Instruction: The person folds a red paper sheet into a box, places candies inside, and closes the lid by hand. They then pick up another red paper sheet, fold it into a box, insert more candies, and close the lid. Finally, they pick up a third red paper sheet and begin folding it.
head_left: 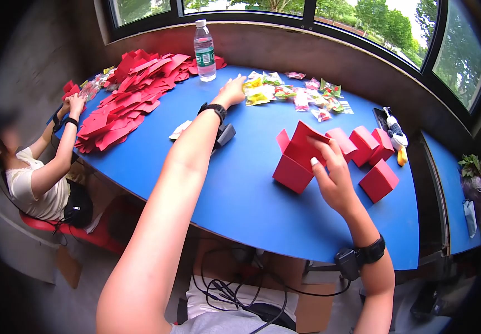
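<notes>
My right hand (334, 170) grips an open red paper box (295, 167) by its near side, thumb outside and fingers at the raised flap. The box stands on the blue table (240, 195) with its flaps up. My left hand (232, 92) is stretched out to the left edge of a spread of wrapped candies (301, 97). Its fingertips are beside a yellow-wrapped candy (257, 94); whether they hold one is hard to make out. Several closed red boxes (379, 181) stand to the right of my right hand.
A large heap of flat red paper pieces (134, 94) covers the table's left part. A water bottle (205, 53) stands at the back. Across the left side, a seated person (45, 167) handles red paper. A black object (225, 136) lies under my left forearm. Cables (235, 289) hang over my lap.
</notes>
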### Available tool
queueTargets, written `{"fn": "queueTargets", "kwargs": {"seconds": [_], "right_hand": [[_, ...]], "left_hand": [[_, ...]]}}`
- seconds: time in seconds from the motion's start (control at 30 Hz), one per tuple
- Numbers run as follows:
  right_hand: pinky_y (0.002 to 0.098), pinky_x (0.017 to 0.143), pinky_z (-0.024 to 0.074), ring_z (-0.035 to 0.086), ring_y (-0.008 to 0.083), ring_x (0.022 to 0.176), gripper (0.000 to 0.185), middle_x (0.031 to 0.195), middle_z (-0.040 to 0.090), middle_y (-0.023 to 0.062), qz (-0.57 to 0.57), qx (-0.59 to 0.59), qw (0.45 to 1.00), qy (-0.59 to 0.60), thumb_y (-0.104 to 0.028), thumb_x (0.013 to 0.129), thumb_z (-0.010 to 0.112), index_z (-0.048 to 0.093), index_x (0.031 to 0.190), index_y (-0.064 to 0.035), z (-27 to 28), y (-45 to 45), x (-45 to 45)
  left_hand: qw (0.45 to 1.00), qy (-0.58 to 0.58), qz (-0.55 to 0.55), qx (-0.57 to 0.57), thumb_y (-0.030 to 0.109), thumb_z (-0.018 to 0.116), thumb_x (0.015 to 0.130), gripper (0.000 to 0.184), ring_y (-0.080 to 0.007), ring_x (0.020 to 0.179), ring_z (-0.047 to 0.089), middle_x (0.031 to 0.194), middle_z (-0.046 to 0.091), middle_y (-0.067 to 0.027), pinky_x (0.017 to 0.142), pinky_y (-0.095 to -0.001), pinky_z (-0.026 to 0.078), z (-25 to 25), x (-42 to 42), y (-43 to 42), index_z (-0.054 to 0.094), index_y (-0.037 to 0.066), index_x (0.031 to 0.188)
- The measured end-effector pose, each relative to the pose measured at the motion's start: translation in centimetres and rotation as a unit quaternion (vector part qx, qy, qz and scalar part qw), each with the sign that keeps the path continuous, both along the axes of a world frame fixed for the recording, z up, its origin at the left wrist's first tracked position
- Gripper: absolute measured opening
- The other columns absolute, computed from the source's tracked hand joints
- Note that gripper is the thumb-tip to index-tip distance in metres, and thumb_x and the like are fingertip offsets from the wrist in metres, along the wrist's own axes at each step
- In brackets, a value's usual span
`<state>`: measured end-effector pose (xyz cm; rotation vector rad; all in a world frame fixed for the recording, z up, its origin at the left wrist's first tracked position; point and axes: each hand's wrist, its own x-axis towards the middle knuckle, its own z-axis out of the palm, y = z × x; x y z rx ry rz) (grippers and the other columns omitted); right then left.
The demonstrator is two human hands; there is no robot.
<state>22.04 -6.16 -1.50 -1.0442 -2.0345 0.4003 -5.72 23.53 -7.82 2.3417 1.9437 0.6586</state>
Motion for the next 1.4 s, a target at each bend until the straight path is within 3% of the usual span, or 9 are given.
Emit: {"fn": "queueTargets", "kwargs": {"seconds": [0.1,0.33,0.5,0.57,0.7,0.83,1.0,1.23,1.4], "right_hand": [[0.0375,0.096,0.0377,0.048,0.0332,0.110,0.040,0.113,0.046,0.0196,-0.003,-0.020,1.000,0.010,-0.008,0.087,0.048,0.047,0.125,0.0043,0.0,0.0,0.1],[0.0354,0.094,0.0390,0.051,0.0326,0.107,0.037,0.111,0.049,0.0194,-0.001,-0.014,1.000,0.024,-0.005,0.085,0.048,0.049,0.120,0.0043,0.0,0.1,-0.1],[0.0327,0.091,0.0408,0.053,0.0278,0.103,0.036,0.110,0.050,0.0166,0.011,-0.052,0.996,0.066,-0.004,0.085,0.048,0.050,0.120,0.0040,-0.1,0.1,-0.4],[0.0325,0.090,0.0409,0.053,0.0276,0.103,0.036,0.110,0.050,0.0163,0.007,-0.035,0.998,0.042,-0.005,0.085,0.048,0.050,0.120,0.0038,-0.2,0.2,-0.1],[0.0339,0.096,0.0374,0.049,0.0296,0.112,0.042,0.115,0.050,0.0178,0.006,-0.019,0.999,0.039,-0.009,0.083,0.051,0.047,0.123,0.0031,-0.3,0.4,0.0],[0.0346,0.102,0.0343,0.047,0.0284,0.118,0.051,0.122,0.050,0.0186,0.037,-0.059,0.994,0.079,-0.010,0.078,0.055,0.044,0.126,0.0020,-0.9,1.0,0.2],[0.0342,0.101,0.0351,0.048,0.0259,0.117,0.057,0.121,0.050,0.0166,0.059,-0.071,0.991,0.097,-0.009,0.074,0.056,0.044,0.128,0.0011,-1.2,1.3,0.4],[0.0355,0.103,0.0331,0.045,0.0284,0.118,0.058,0.122,0.046,0.0175,0.078,-0.080,0.991,0.069,-0.007,0.074,0.053,0.040,0.129,0.0023,-0.5,0.6,0.1],[0.0349,0.102,0.0347,0.046,0.0277,0.117,0.057,0.121,0.046,0.0171,0.077,-0.096,0.990,0.071,-0.006,0.075,0.052,0.039,0.130,0.0022,-0.2,0.4,-0.1]], "left_hand": [[0.980,-0.191,-0.024,-0.042,0.017,0.056,0.080,0.044,-0.0300,0.118,0.051,0.126,0.056,-0.0125,0.099,-0.0394,0.039,-1.2,-1.1,0.6,0.055,0.016,0.124],[0.996,0.028,0.046,0.070,0.019,0.061,0.083,0.021,-0.0306,0.099,0.059,0.104,0.061,-0.0109,0.085,-0.0419,0.048,0.8,0.0,-3.1,0.067,0.015,0.102],[0.990,-0.083,0.056,0.100,0.021,0.060,0.084,0.018,-0.0338,0.087,0.064,0.094,0.066,-0.0166,0.079,-0.0409,0.052,2.1,0.1,-5.3,0.069,0.008,0.094],[0.953,-0.215,-0.022,0.213,0.018,0.062,0.084,0.016,-0.0287,0.084,0.066,0.091,0.067,-0.0151,0.072,-0.0373,0.053,5.3,0.9,-7.9,0.069,0.006,0.092],[0.859,-0.329,-0.357,0.163,0.008,0.066,0.081,0.009,-0.0134,0.071,0.063,0.078,0.066,-0.0072,0.059,-0.0274,0.049,10.9,4.0,-19.1,0.068,0.007,0.090],[0.857,-0.120,-0.462,0.192,0.003,0.070,0.075,0.012,-0.0164,0.074,0.061,0.076,0.064,-0.0030,0.062,-0.0282,0.048,10.2,6.5,-24.6,0.068,0.009,0.084],[0.888,-0.078,-0.431,0.142,0.005,0.066,0.070,0.006,-0.0231,0.078,0.060,0.072,0.062,-0.0040,0.064,-0.0375,0.049,9.2,6.2,-23.6,0.063,0.010,0.070],[0.870,0.053,-0.420,0.254,0.011,0.067,0.073,0.005,-0.0231,0.082,0.057,0.077,0.060,-0.0026,0.066,-0.0336,0.050,10.2,7.8,-24.1,0.064,0.013,0.077],[0.852,0.070,-0.501,0.133,0.010,0.067,0.070,0.005,-0.0231,0.084,0.057,0.076,0.060,-0.0036,0.068,-0.0345,0.050,9.0,8.8,-23.6,0.066,0.012,0.075]]}}
